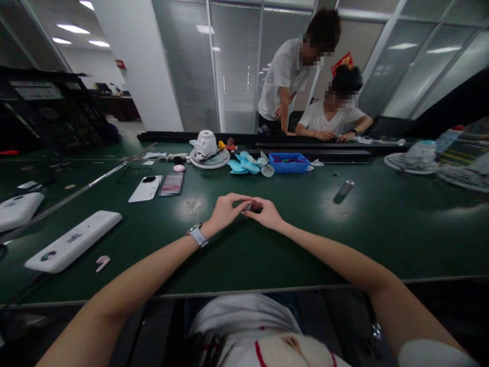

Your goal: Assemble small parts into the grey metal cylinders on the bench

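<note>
My left hand point(228, 210) and my right hand point(268, 214) meet just above the green table, fingertips together. Between them is a small object point(256, 207) with a shiny metallic part and a dark reddish part; the fingers hide most of it, so its kind is unclear. Both hands are closed in a pinch around it. A watch point(197, 235) is on my left wrist. Off to the right, a grey cylinder point(346, 189) that looks like a battery stands on the table.
Behind my hands are light blue fan blades point(246, 163), a blue basket point(290, 169) and a white fan part point(208, 148). Leftward lie a white phone point(144, 189), a long white device point(74, 241) and a pink earbud point(102, 262). Two people are across the table.
</note>
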A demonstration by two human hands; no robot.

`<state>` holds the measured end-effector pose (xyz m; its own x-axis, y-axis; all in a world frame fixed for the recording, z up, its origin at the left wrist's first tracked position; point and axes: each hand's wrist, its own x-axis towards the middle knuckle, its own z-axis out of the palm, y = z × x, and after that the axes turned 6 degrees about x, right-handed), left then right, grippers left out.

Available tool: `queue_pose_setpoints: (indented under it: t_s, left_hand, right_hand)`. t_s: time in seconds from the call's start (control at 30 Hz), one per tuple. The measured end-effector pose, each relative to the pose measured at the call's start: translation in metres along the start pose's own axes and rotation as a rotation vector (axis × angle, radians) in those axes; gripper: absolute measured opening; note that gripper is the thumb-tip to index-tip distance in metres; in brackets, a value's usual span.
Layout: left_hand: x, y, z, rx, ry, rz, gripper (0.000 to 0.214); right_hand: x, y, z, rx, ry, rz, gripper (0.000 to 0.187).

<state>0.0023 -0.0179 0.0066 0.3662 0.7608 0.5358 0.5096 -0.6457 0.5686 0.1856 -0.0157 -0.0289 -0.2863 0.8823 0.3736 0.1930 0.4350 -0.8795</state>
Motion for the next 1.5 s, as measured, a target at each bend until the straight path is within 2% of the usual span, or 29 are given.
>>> queue_pose_setpoints:
  t_s: [0.17,0.3,0.37,0.47,0.57,0.63,0.7,0.77,0.87,0.97,1.03,1.1,1.17,1.23,1.33,1.4,1.43,1.47,1.5]
  left_hand:
    - [0.005,0.006,0.006,-0.068,0.116,-0.026,0.008]
    - [0.007,0.004,-0.001,-0.098,0.275,-0.045,0.015]
    - [0.005,-0.006,-0.008,-0.094,0.293,-0.068,0.021]
    - [-0.001,-0.031,-0.014,-0.044,0.178,-0.131,0.029]
    - [-0.006,-0.054,-0.013,-0.117,0.006,-0.232,0.031]
    - [-0.008,-0.062,-0.010,-0.168,-0.066,-0.269,0.031]
    - [-0.008,-0.065,-0.009,-0.189,-0.091,-0.280,0.034]
    - [-0.008,-0.065,-0.009,-0.198,-0.088,-0.287,0.038]
    - [-0.005,-0.067,-0.008,-0.250,-0.045,-0.321,0.040]
    - [-0.001,-0.071,-0.005,-0.332,0.093,-0.401,0.035]
    - [0.001,-0.073,-0.004,-0.363,0.186,-0.465,0.033]
    - [0.003,-0.074,-0.004,-0.369,0.237,-0.511,0.032]
    - [0.003,-0.074,-0.004,-0.367,0.262,-0.529,0.032]
    - [0.003,-0.074,-0.003,-0.356,0.275,-0.531,0.032]
    - [0.003,-0.076,-0.003,-0.333,0.319,-0.546,0.033]
    - [0.003,-0.077,-0.004,-0.314,0.377,-0.574,0.033]
    - [0.003,-0.078,-0.004,-0.306,0.407,-0.589,0.032]
    - [0.003,-0.078,-0.004,-0.300,0.431,-0.602,0.031]
    - [0.004,-0.078,-0.005,-0.296,0.450,-0.613,0.031]
  right_hand:
    - [-0.001,0.002,0.000,0.008,0.013,0.002,0.042]
    - [-0.002,0.002,0.000,0.030,0.018,0.011,0.046]
    - [-0.002,0.002,0.000,0.047,0.011,0.010,0.046]
    - [-0.003,-0.003,0.000,0.049,0.003,0.017,0.044]
    - [-0.005,-0.008,0.002,0.030,0.011,0.037,0.043]
    - [-0.005,-0.008,0.000,0.025,0.024,0.048,0.043]
    - [-0.002,-0.004,-0.012,0.015,0.052,0.041,0.043]
    - [0.001,0.006,-0.038,-0.011,0.128,0.019,0.044]
    - [0.005,0.030,-0.105,-0.117,0.376,0.015,0.049]
    - [0.001,0.055,-0.182,-0.341,0.664,0.147,0.049]
    - [-0.007,0.066,-0.223,-0.483,0.840,0.278,0.046]
    - [-0.016,0.074,-0.248,-0.571,0.949,0.381,0.043]
    - [-0.023,0.079,-0.260,-0.604,0.981,0.438,0.040]
    - [-0.027,0.079,-0.261,-0.603,0.968,0.475,0.042]
    - [-0.024,0.066,-0.244,-0.698,1.018,0.441,0.065]
    - [-0.019,0.048,-0.216,-0.851,1.066,0.287,0.078]
    - [-0.015,0.038,-0.196,-0.915,1.044,0.177,0.077]
    - [-0.011,0.027,-0.172,-0.938,0.964,0.065,0.071]
    - [-0.007,0.017,-0.146,-0.904,0.808,-0.036,0.061]
